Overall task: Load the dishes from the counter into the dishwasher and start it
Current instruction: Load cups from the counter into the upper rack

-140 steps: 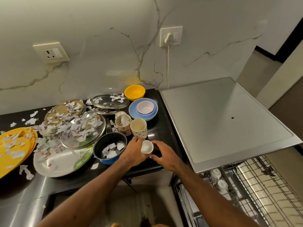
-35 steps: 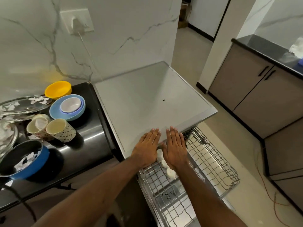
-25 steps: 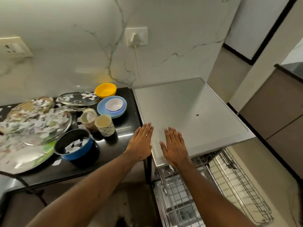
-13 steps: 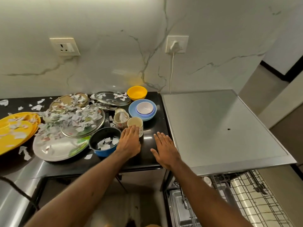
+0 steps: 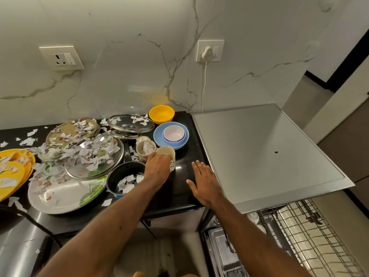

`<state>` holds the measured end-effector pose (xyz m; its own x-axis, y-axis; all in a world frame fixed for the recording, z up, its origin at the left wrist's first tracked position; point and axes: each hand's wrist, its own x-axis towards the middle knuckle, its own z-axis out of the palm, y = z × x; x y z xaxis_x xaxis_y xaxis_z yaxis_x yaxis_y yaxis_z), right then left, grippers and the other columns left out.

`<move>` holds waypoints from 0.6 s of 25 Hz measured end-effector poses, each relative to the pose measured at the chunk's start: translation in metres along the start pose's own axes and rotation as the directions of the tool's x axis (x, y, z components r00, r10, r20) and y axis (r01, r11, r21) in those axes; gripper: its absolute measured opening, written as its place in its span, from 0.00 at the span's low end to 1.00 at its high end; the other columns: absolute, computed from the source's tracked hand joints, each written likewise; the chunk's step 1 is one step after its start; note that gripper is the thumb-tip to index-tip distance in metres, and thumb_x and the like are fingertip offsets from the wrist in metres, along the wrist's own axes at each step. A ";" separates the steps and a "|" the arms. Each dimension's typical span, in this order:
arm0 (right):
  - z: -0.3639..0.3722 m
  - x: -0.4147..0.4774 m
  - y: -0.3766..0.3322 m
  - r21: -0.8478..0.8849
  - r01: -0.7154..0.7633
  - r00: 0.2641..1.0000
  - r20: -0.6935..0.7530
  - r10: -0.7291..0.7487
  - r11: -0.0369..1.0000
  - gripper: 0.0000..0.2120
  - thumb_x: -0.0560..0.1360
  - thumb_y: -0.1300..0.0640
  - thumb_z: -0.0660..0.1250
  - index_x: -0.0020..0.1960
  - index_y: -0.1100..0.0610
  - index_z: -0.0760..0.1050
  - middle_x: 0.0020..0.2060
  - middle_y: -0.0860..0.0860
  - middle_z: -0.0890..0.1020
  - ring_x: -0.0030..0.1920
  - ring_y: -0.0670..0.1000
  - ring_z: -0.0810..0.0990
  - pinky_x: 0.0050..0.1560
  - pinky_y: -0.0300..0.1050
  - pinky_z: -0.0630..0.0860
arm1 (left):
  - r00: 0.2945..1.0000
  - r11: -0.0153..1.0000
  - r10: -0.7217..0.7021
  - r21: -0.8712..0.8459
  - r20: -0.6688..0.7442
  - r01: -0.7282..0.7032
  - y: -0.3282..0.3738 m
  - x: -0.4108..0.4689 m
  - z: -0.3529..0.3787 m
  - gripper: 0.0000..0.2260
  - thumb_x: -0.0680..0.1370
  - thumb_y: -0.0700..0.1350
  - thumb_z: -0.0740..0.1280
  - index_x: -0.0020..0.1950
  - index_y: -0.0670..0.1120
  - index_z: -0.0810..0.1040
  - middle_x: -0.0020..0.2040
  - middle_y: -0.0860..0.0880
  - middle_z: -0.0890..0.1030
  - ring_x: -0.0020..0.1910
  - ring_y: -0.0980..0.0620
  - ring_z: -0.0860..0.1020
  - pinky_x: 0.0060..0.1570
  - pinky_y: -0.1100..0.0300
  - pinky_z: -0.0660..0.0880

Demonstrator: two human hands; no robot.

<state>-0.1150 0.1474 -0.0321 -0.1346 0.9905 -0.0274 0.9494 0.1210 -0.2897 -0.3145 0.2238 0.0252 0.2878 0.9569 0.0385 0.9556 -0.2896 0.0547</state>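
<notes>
On the black counter point(image 5: 179, 188) my left hand point(image 5: 157, 168) wraps over the near side of a cream patterned cup point(image 5: 166, 151), fingertips at its rim. A second patterned cup point(image 5: 145, 149) with paper in it stands just left of it. My right hand point(image 5: 203, 180) hovers flat with straight fingers over the counter, holding nothing, beside the dishwasher's grey top point(image 5: 259, 152). The dishwasher's wire rack point(image 5: 309, 236) is pulled out at the lower right, with small white cups point(image 5: 253, 216) in it.
Behind the cups are a blue bowl point(image 5: 159, 134) holding a white bowl point(image 5: 173, 132), and a yellow bowl point(image 5: 161, 114). To the left lie a dark pan point(image 5: 123, 174), glass lids point(image 5: 130, 122), a steel plate point(image 5: 60, 192) and yellow plates point(image 5: 12, 170), all strewn with paper scraps.
A small white cup went from the counter to the rack. Both hands came back from the dishwasher to the counter, and my left hand has now closed onto the patterned cup.
</notes>
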 end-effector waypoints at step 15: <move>-0.046 -0.040 0.057 0.988 -0.156 0.823 0.117 0.556 0.023 0.36 0.80 0.32 0.59 0.82 0.47 0.58 0.65 0.56 0.79 0.56 0.59 0.86 0.50 0.50 0.86 | 0.963 0.454 0.049 -0.865 0.264 0.214 0.117 0.028 -0.011 0.14 0.79 0.51 0.73 0.64 0.49 0.84 0.57 0.53 0.86 0.58 0.52 0.83 0.59 0.56 0.81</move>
<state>-0.0426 0.1177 -0.0038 0.3839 0.8749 -0.2952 -0.2369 -0.2156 -0.9473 -0.1954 0.2166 0.0438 0.3407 0.9132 -0.2233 0.4408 0.0547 0.8959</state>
